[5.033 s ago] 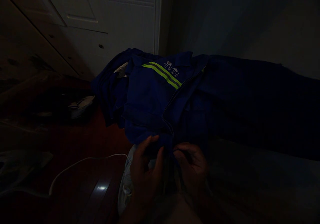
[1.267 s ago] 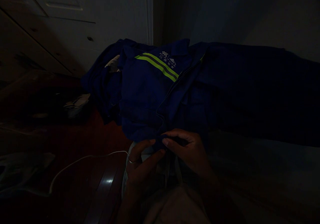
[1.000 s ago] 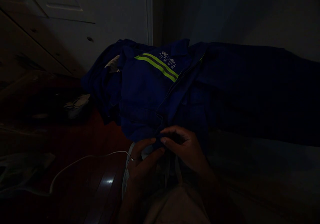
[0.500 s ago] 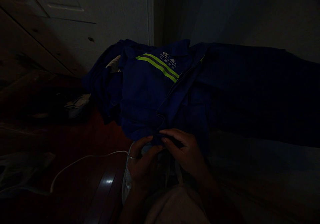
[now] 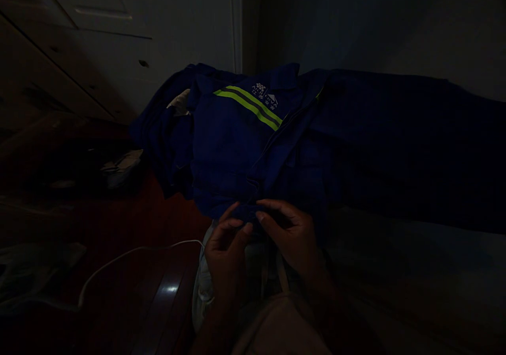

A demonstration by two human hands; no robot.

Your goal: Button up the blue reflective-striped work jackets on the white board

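A dark blue work jacket (image 5: 229,144) lies spread out in dim light, with a yellow-green and grey stripe and white lettering on its chest. At its near lower edge, my right hand (image 5: 292,233) pinches the cloth between thumb and forefinger. Just left of it, my left hand (image 5: 227,244) has its thumb and a bent finger close together at the same hem, with the forefinger raised apart against the cloth. Any small fastening between the fingertips is too dark to make out.
More dark blue cloth (image 5: 403,149) stretches to the right. Pale panelled doors (image 5: 190,33) stand behind. A white cable (image 5: 134,249) crosses the reddish floor (image 5: 158,223) at left. A dark pile (image 5: 79,170) and a plastic bag (image 5: 43,270) lie further left.
My left forefinger has lifted and spread away from the thumb, and that hand's grip looks looser. My right hand has shifted slightly and keeps its pinch. The jacket hem has moved a little.
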